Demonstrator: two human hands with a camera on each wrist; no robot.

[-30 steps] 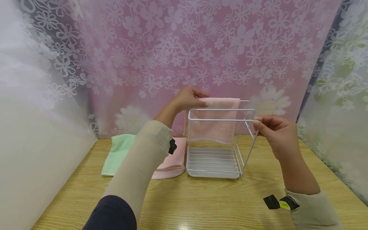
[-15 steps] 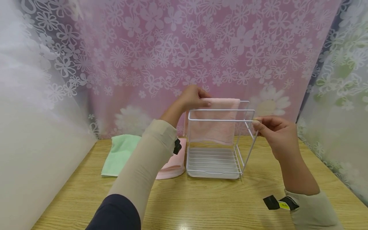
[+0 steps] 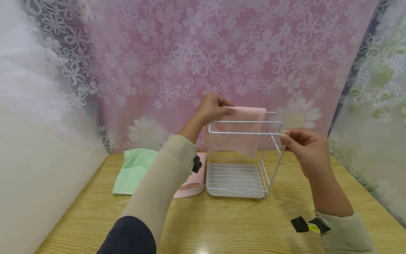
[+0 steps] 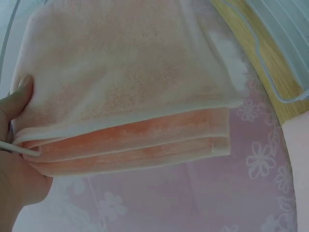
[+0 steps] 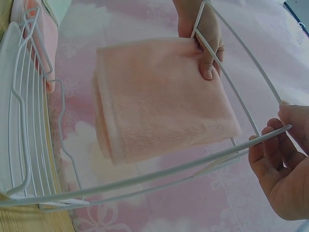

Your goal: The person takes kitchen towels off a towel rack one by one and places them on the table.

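Worktop: wood-grained, running from the near side back to a flowered curtain.
Sleeves: beige on both forearms, with dark blue farther up the left arm. A black strapped piece sits at the right wrist, with a yellow label beside it.
Right hand: over on the right, fingers and thumb pinching the near top right corner of the wire rack.
Rack: white, standing on the worktop a little right of the middle, its base wires lying over a shallow pale tray.
Left of the rack: a folded pink cloth lies just beside it, partly behind the left arm. Farther left is a mint green cloth, also partly covered by that arm.
Left hand: stretched across to the far side of the rack, pinching the upper left end of the pink towel. The thumb presses the near face; the other fingers are partly hidden.
Pink towel: folded at the rack's far top rail, several layers showing at its open edge, with a bit of white wire between them beside the hand. Its lower hem hangs clear of the tray.
Curtain: pink with white blooms, closing off the far side.
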